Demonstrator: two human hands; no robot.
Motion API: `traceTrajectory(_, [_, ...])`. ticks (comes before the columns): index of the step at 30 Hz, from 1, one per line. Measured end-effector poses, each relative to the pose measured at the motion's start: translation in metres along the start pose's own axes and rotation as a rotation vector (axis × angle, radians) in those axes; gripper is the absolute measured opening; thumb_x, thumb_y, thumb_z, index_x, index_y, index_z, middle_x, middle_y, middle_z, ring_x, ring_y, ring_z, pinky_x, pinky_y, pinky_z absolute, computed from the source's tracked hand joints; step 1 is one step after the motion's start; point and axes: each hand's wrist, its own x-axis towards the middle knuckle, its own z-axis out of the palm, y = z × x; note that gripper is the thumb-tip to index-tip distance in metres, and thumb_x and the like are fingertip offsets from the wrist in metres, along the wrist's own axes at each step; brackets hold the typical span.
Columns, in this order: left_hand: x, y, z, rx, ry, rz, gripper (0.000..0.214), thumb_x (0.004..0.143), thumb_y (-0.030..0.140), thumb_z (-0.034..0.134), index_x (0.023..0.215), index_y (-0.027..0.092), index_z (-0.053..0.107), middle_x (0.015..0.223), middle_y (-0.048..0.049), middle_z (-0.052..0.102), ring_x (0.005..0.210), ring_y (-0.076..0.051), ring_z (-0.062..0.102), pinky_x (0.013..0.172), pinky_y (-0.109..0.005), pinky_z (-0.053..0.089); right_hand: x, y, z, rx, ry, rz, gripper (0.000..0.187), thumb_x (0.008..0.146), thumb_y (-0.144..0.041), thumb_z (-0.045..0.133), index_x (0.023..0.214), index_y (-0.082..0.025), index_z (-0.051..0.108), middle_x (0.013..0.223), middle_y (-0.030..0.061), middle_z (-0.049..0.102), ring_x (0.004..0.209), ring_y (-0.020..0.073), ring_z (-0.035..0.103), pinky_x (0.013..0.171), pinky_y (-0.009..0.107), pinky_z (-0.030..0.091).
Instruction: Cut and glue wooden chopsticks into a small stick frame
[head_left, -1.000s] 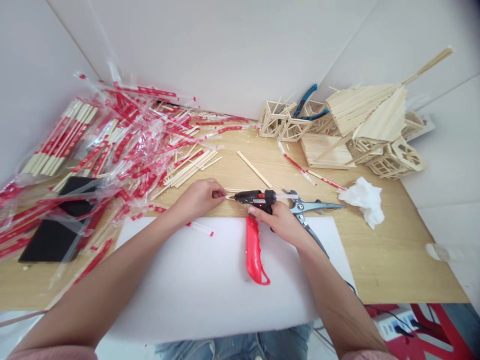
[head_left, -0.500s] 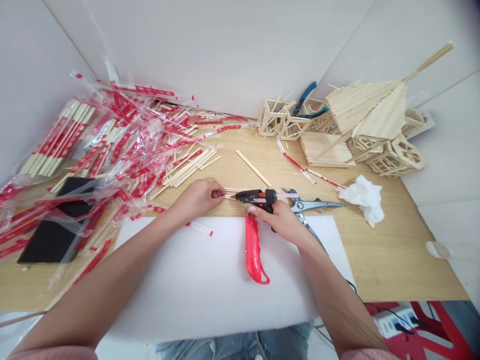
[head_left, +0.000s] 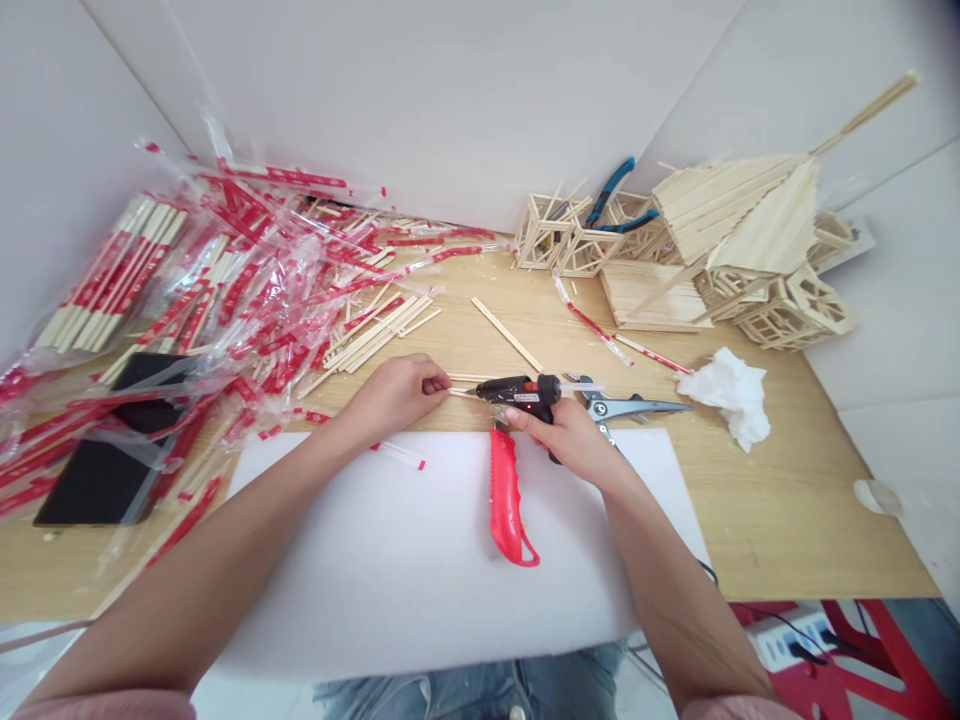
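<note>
My right hand [head_left: 566, 432] is wrapped round a black hot glue gun [head_left: 514, 391], with a clear glue stick [head_left: 581, 387] poking out of its back. The gun's nozzle points left, close to a thin wooden stick [head_left: 461, 392] pinched in the fingertips of my left hand [head_left: 405, 395]. Much of that stick is hidden by my fingers. Another stick lies just behind it. Below the gun, a red utility knife [head_left: 508, 500] rests on the white sheet [head_left: 375, 580]. Grey-handled cutting pliers [head_left: 637, 408] lie right of my right hand, partly covered by it.
Loose chopsticks [head_left: 382, 335] and red-and-clear wrappers [head_left: 285, 270] pile up at left, over a black phone-like slab [head_left: 97, 470]. Stick-built models [head_left: 739, 215] stand at back right, with blue-handled pliers [head_left: 611, 195] in one. Crumpled tissue [head_left: 727, 395] lies at right.
The glue gun and my right hand have shifted slightly right, so the nozzle sits a little farther from my left fingertips. More of the pinched stick shows. My left hand stays in place.
</note>
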Motion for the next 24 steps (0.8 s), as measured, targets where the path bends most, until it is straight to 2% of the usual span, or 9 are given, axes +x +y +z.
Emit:
traceTrajectory(6, [0.0004,-0.0009,0.0016,0.016,0.003,0.003,0.019,0.074,0.025,0.051,0.081,0.016,0.066,0.076,-0.0027,0.060,0.065,-0.012,0.055,0.063,-0.024,0.044,0.0005,0.0034,-0.0011,0.004,-0.038,0.019,0.048,0.075,-0.062,0.048,0.056,-0.018,0.046,0.050,-0.0025,0.045,0.048,0.0109,0.041,0.046,0.023,0.029])
traceTrajectory(13, [-0.0005,-0.0014,0.0037,0.028,0.019,0.018,0.018,0.074,0.024,0.051,0.082,0.016,0.065,0.077,-0.0027,0.059,0.067,-0.013,0.054,0.064,-0.025,0.044,0.0008,0.0088,-0.0015,-0.003,-0.054,0.043,0.049,0.074,-0.064,0.048,0.059,-0.018,0.048,0.050,-0.0022,0.045,0.048,0.0116,0.043,0.045,0.023,0.029])
traceTrajectory(19, [-0.0014,0.0026,0.0033,0.054,0.014,0.024,0.020,0.075,0.027,0.052,0.089,0.017,0.063,0.080,-0.0024,0.057,0.070,-0.013,0.054,0.067,-0.026,0.044,-0.0005,0.0031,-0.0040,0.013,-0.039,0.037,0.047,0.074,-0.063,0.049,0.062,-0.017,0.054,0.053,-0.0015,0.048,0.052,0.0121,0.044,0.048,0.022,0.031])
traceTrajectory(24, [-0.0026,0.0057,0.0078,0.159,0.058,0.073,0.029,0.077,0.033,0.054,0.102,0.022,0.062,0.092,-0.0045,0.054,0.086,-0.018,0.053,0.077,-0.030,0.043,-0.0015,0.0003,-0.0052,0.020,-0.024,0.032,0.047,0.074,-0.062,0.050,0.067,-0.016,0.059,0.059,0.0003,0.054,0.057,0.0135,0.048,0.051,0.023,0.033])
